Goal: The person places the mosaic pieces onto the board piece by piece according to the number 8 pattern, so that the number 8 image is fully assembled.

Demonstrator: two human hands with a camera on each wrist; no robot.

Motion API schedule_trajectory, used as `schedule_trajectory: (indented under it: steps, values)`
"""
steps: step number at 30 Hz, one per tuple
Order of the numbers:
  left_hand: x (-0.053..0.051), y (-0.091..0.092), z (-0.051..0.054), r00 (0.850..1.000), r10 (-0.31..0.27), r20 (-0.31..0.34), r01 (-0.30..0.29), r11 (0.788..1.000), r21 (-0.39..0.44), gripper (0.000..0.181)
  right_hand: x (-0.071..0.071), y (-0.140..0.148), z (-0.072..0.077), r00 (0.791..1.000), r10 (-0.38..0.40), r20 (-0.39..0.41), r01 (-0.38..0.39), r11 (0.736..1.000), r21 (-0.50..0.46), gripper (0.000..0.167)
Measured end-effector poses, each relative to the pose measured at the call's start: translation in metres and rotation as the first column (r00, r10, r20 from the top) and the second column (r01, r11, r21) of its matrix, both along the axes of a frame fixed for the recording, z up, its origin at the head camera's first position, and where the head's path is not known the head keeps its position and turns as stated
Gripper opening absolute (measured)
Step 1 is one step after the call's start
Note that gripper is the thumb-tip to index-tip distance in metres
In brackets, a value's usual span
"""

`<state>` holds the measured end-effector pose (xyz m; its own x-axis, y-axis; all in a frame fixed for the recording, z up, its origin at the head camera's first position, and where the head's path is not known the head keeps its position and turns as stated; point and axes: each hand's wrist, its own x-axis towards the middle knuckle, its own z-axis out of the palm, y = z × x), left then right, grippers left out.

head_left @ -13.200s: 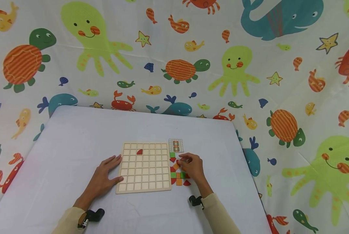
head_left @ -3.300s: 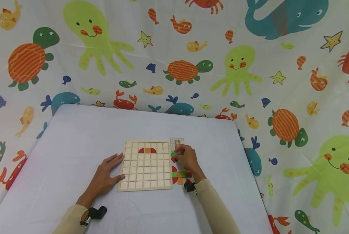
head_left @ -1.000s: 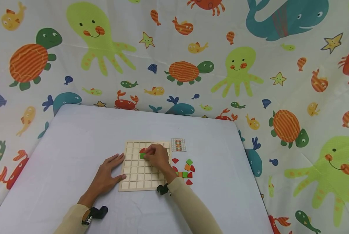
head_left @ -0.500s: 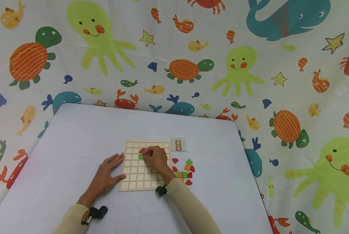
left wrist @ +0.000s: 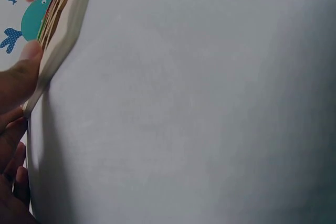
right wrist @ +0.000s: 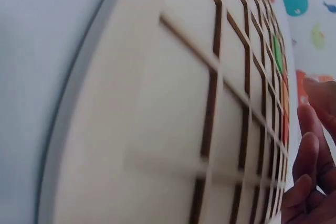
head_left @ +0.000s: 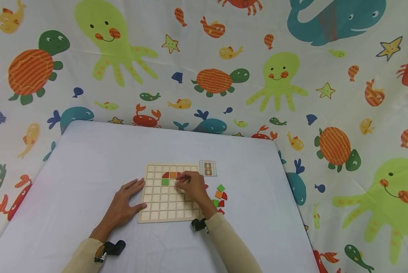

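Note:
A wooden grid board [head_left: 163, 208] lies on the white table. Its upper part holds a red quarter-round tile [head_left: 166, 175], an orange square tile [head_left: 173, 175] and another red tile [head_left: 179, 174] in a row. Below the left red one sits a green square tile [head_left: 165, 182]. My left hand [head_left: 122, 204] rests against the board's left edge, fingers spread and thumb touching the rim. My right hand [head_left: 194, 187] is over the board, right of the green tile. In the right wrist view the fingers of my right hand [right wrist: 312, 156] are loosely bent, with no tile visible between them.
Right of the board lie loose tiles: a green square [head_left: 221, 187], an orange square [head_left: 218, 194], a red quarter-round [head_left: 224, 196] and several more, partly behind my right forearm. A small printed pattern card [head_left: 208, 168] lies by the board's upper right corner.
My right hand took a green tile from the right, set it into the cell below the left red tile, and has moved right, off it. Earlier, orange and red tiles joined the first red one.

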<state>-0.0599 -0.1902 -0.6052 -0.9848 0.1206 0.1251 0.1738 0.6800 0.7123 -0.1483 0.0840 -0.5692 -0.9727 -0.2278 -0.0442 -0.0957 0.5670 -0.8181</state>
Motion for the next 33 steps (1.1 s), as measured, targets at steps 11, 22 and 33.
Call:
schedule_trajectory:
  steps: [11,22,33]
  values:
    - [0.001,0.001,0.001,1.000,-0.009,-0.002,0.009,1.000,0.003,0.087,0.002,0.059,0.005,0.990,-0.137,0.031,0.139,0.989,-0.043,0.009]
    - [0.001,0.000,0.001,1.000,-0.006,0.021,0.006,1.000,0.003,0.087,0.009,0.113,0.002,0.941,-0.323,0.101,0.323,0.946,0.009,0.012]
    - [0.000,0.000,-0.003,1.000,-0.010,0.008,0.010,1.000,0.007,0.086,0.008,0.146,0.001,0.916,-0.372,0.147,0.352,0.924,0.146,0.015]
